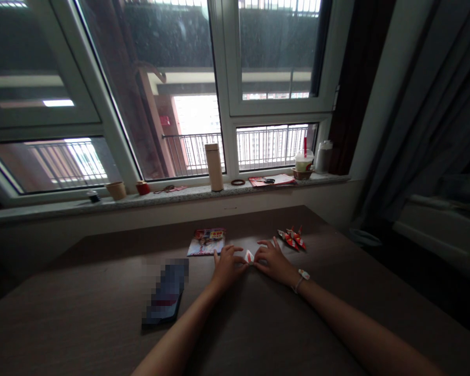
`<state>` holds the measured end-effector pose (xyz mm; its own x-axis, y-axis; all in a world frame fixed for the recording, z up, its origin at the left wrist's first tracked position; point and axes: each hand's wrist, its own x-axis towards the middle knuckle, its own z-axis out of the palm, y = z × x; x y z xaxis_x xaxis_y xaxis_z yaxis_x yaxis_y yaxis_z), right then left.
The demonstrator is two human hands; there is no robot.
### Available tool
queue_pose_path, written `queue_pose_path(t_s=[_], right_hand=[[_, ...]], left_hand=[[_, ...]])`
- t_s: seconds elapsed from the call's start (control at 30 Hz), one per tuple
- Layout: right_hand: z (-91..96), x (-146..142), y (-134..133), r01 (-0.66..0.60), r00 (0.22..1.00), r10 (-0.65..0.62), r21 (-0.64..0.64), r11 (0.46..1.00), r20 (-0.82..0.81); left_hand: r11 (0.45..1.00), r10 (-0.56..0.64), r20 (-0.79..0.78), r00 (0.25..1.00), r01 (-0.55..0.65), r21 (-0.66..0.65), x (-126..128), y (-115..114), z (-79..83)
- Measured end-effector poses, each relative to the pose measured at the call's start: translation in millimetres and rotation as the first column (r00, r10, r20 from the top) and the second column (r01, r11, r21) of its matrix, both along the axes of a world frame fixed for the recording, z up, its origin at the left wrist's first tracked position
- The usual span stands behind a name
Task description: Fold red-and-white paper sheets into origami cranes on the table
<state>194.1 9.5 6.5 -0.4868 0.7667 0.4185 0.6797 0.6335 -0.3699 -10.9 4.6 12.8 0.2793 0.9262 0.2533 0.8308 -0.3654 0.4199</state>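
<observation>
Between my hands, just above or on the brown table [113, 282], is a small folded piece of paper [249, 256], white with a red mark and pointed at the top. My left hand [227, 266] pinches its left lower corner between thumb and finger. The right lower corner is pinched by my right hand [273, 261], whose other fingers are raised. A pale band [301, 279] circles my right wrist. Several red and white folded paper pieces [292, 238] lie beyond my right hand. Behind my left hand rests a flat printed packet [207, 242].
A phone-like dark slab [166, 292], partly pixelated, lies left of my left forearm. On the windowsill [191, 194] stand a tan bottle [214, 168], a paper cup [116, 190], a lidded drink with a red straw [303, 161] and scissors [267, 180] on red paper.
</observation>
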Motion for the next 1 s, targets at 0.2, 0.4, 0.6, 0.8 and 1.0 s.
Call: queue_pose_path(t_s=[0.2, 0.4, 0.6, 0.8, 1.0], right_hand=[[1.1, -7, -2, 0.068, 0.997, -0.068, 0.009, 0.998, 0.028], [-1.6, -10, -3, 0.101, 0.995, -0.100, -0.012, 0.995, 0.029], [-0.7, -12, -2, 0.130, 0.991, -0.130, -0.053, 0.990, 0.009], [-0.3, -11, -1, 0.151, 0.987, -0.153, -0.044, 0.988, -0.043], [-0.1, -13, 0, 0.174, 0.980, -0.181, -0.087, 0.981, -0.086]], left_hand=[[0.999, 0.028, 0.009, 1.000, -0.028, 0.044, 3, -1, 0.2], [0.993, 0.066, -0.039, 0.997, -0.062, 0.097, 3, -4, 2.4], [0.990, 0.111, -0.031, 0.993, -0.108, 0.087, 6, -4, 4.7], [0.985, 0.173, -0.027, 0.985, -0.172, 0.018, 6, 3, 0.6], [0.983, 0.184, -0.032, 0.982, -0.185, -0.024, 7, 4, 2.1]])
